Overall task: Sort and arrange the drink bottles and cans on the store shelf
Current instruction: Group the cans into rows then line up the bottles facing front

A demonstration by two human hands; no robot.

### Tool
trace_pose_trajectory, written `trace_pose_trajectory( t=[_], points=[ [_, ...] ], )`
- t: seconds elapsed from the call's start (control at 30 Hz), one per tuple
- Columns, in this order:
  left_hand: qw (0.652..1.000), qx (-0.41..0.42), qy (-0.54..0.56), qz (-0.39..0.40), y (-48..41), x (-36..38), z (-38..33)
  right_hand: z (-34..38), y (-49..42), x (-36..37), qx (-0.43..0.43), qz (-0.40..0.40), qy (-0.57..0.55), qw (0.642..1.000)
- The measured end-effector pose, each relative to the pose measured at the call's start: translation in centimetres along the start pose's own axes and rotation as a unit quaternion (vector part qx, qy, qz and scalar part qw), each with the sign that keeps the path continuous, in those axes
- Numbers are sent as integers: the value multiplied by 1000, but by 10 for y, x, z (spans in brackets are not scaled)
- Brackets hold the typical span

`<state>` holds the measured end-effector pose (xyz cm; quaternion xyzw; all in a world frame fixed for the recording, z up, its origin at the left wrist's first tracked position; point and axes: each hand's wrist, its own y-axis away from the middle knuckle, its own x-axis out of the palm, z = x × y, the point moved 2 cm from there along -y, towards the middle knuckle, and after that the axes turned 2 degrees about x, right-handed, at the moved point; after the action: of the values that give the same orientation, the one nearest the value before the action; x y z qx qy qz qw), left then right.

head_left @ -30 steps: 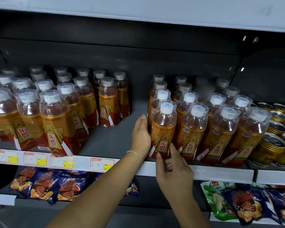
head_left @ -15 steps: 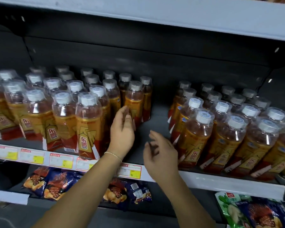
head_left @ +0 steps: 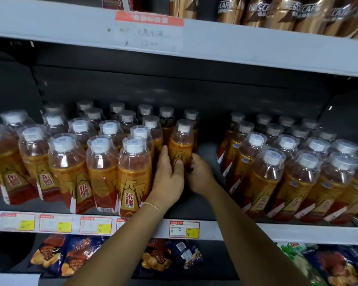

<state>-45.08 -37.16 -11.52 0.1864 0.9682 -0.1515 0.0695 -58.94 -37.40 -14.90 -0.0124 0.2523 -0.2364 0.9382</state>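
You are gripping one bottle point(head_left: 181, 141) with both hands. Your left hand point(head_left: 170, 178) is wrapping its left side, thumb lying across the label, and your right hand point(head_left: 199, 175) is curling round its right side. Your hands are hiding its base (your right fingertips are hiding behind it too). It is standing upright, cap up, long axis vertical, at the right edge of the left group point(head_left: 70, 162) on the shelf point(head_left: 246, 231), beside the gap.
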Motion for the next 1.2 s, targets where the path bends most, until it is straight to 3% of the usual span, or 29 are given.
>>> trace_pose_trajectory(
  t=[0.13, 0.2, 0.23, 0.3, 0.37, 0.43, 0.73, 1.0, 1.2],
  points=[
    [1000, -1, -7, -13, -8, 6, -5, -2, 11, -13, -43, 98, -21, 994],
    [999, 8, -15, -44, -14, 6, -8, -2, 12, -14, -37, 131, -83, 987],
    [998, 14, -25, -61, -16, 6, -10, -3, 11, -14, -21, 116, -125, 985],
    [993, 30, -72, -89, -17, 8, -12, -5, 4, -15, 43, 5, -185, 982],
    [986, 47, -116, -110, -14, 11, -12, -6, -8, -17, 80, -130, -149, 977],
    [980, 65, -136, -131, -9, 15, -11, -4, -22, -15, 74, -176, -83, 978],
    [973, 83, -151, -154, -3, 13, -9, -8, -45, 3, 64, -165, 10, 984],
    [980, 93, -128, -119, -9, 7, -6, -16, -42, -8, 62, -141, -18, 988],
    [985, 97, -115, -90, -11, 6, -5, -16, -40, -8, 52, -165, 46, 984]
  ],
)
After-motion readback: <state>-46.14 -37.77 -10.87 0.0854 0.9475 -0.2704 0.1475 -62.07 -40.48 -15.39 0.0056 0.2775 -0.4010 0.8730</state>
